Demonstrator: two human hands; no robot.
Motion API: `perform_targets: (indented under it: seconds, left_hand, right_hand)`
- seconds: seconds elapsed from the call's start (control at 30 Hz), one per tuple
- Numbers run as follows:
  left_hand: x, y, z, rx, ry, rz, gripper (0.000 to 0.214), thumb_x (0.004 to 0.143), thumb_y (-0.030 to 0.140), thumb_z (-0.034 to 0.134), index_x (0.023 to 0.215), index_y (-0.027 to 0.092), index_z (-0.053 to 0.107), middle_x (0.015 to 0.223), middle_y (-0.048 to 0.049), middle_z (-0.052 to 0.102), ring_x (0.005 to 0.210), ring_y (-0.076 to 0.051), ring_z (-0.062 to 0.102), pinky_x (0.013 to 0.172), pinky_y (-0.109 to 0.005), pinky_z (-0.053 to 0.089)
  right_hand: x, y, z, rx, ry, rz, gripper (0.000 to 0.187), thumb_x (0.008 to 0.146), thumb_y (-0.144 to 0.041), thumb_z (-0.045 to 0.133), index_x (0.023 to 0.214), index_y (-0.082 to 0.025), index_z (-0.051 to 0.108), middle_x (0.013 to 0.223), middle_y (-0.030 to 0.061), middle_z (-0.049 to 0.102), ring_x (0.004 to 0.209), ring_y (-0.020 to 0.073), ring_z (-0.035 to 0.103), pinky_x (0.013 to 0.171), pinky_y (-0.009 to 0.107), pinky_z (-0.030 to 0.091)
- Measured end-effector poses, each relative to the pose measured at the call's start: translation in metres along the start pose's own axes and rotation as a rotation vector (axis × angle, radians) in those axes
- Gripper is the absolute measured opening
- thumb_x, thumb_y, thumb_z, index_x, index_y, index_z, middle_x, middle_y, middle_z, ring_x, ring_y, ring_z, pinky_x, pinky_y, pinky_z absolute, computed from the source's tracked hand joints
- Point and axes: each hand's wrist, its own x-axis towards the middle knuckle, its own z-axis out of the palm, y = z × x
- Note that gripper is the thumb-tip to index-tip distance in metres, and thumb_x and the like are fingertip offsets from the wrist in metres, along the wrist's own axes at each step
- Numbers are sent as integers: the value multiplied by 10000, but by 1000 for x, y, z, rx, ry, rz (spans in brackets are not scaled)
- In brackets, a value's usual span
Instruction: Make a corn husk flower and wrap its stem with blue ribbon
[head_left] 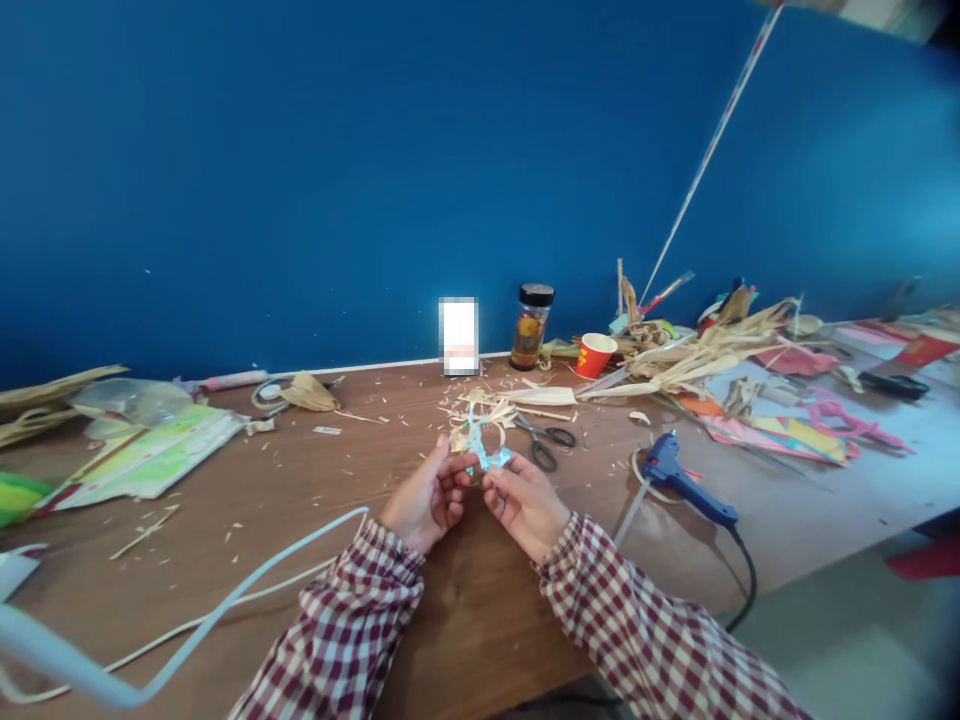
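Above the wooden table, a small light-blue twisted strip (480,447) with a ring-like shape is pinched between my two hands. My left hand (429,495) grips its left side, thumb and fingers closed. On its lower right end, my right hand (525,503) closes thumb against fingers. Pale corn husk scraps lie just behind the strip, so its outline is partly hard to tell from them. Dark-handled scissors (546,445) rest on the table right of it. A blue hot glue gun (686,480) lies further right, a glue stick poking from its rear.
Behind stand a lidded jar (530,328), a red paper cup (597,356) and a blurred-out bright screen (459,336). Dried corn husks (705,350) pile up at right. A green-white packet (150,455) lies left. A white curved lamp arm (247,590) and cable cross the front left.
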Motion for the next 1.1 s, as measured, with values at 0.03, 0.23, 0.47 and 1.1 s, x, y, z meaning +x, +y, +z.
perform_targets:
  seconds: [0.03,0.23,0.47,1.1]
  left_hand:
    - [0,0,-1,-33,-9,-3,413,760,504,500,821,126,656,562,6,523,403,-34,427,362,-124,363]
    - [2,0,-4,-28,18,23,310,782,393,535,886,121,642,629,2,552,432,-29,480,396,-124,424]
    - [3,-7,-4,29,-6,81,165,675,284,680,710,148,593,492,79,413,359,-3,360,320,-97,301]
    - [5,-15,3,-49,31,115,134,655,194,690,643,115,582,469,65,424,356,13,338,302,-55,269]
  right_hand:
    - [0,0,0,-2,0,1,226,617,-164,721,774,-179,558,658,-33,589,598,65,554,535,158,468]
    - [1,0,1,12,20,-16,245,593,-166,738,757,-176,557,648,-40,591,592,52,552,545,140,461]
    - [-1,1,6,-34,29,-2,251,573,-151,742,762,-177,579,621,-40,581,566,63,548,506,149,458]
    - [1,9,1,-163,52,30,273,599,-284,737,804,-155,611,665,-19,609,587,70,566,504,161,435]
